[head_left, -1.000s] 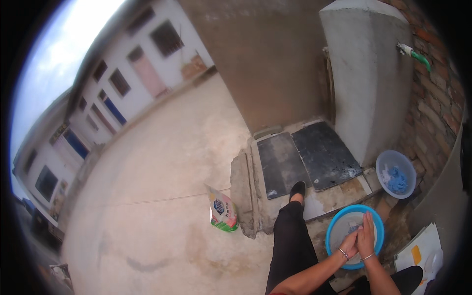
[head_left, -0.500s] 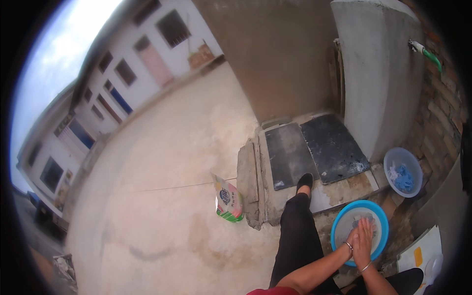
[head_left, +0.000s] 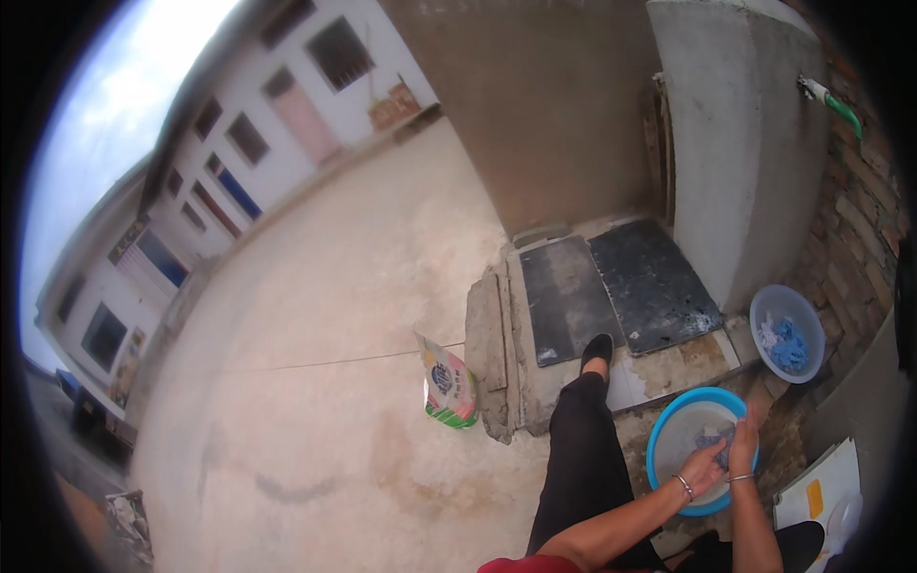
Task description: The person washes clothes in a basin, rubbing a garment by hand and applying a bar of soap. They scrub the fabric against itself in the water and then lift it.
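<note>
A blue-rimmed basin (head_left: 657,441) with greyish water stands low in front of me, at the lower right. Inside it is a wet grey-blue cloth (head_left: 712,436), bunched and partly covered by my hands. My left hand (head_left: 704,468), a bracelet at its wrist, is closed round the near side of the cloth. Against the cloth's right side presses my right hand (head_left: 742,449), its fingers stretched toward the basin's right rim; a bracelet is on this wrist too. The two hands are close together with cloth between them.
A pale tub (head_left: 759,329) holds blue and whitish cloths (head_left: 788,349) beside the brick wall. Left of my leg, a detergent bag (head_left: 449,384) stands on the concrete. Dark slabs (head_left: 654,286) lie ahead. A tap with a green hose (head_left: 841,113) juts from the wall.
My hands have drawn apart a little from palm-to-palm. The right hand has moved right to the basin's rim, and more of the cloth shows between them.
</note>
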### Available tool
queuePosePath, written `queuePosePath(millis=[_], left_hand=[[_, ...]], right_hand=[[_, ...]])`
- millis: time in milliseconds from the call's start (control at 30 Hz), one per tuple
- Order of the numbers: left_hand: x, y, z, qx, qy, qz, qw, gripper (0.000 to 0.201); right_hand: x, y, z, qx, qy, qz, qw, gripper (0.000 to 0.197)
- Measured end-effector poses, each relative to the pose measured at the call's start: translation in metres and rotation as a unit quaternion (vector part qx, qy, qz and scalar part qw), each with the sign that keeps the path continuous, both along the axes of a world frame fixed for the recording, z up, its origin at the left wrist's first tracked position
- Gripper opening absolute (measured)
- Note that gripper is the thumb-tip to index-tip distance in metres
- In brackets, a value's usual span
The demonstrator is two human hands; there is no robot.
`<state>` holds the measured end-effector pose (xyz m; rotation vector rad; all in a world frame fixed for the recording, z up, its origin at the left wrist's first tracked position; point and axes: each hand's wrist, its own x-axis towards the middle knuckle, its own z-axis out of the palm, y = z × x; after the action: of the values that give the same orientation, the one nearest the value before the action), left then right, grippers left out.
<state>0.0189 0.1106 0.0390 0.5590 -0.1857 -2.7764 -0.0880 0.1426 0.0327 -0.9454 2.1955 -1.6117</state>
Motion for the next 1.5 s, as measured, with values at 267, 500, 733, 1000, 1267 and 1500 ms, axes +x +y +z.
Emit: queuePosePath(millis=[267, 500, 733, 1000, 1267, 1500], left_hand=[[-0.001, -0.008, -0.03, -0.021, -0.043, -0.022, 0.999, 0.039], [0.009, -0.022, -0.013, -0.032, 0.039, 0.062, 0.997, 0.037], [0.003, -0.007, 0.014, 0.038, -0.011, 0.017, 0.999, 0.04], [0.004, -0.005, 0.004, 0.013, 0.012, 0.018, 1.0, 0.049], [0.013, -0.013, -0.023, 0.013, 0.119, 0.083, 0.989, 0.041], [0.003, -0.014, -0.024, 0.049, 0.073, 0.022, 0.996, 0.039]], right_hand=[[0.059, 0.008, 0.04, 0.08, 0.181, 0.132, 0.971, 0.045], [0.099, 0.024, 0.076, 0.076, 0.257, 0.197, 0.943, 0.044], [0.049, 0.012, 0.043, 0.068, 0.165, 0.127, 0.976, 0.045], [0.037, 0.011, 0.035, 0.065, 0.123, 0.107, 0.984, 0.045], [0.076, -0.001, 0.02, 0.156, 0.237, 0.1, 0.954, 0.043], [0.072, 0.016, 0.049, 0.064, 0.218, 0.133, 0.965, 0.044]])
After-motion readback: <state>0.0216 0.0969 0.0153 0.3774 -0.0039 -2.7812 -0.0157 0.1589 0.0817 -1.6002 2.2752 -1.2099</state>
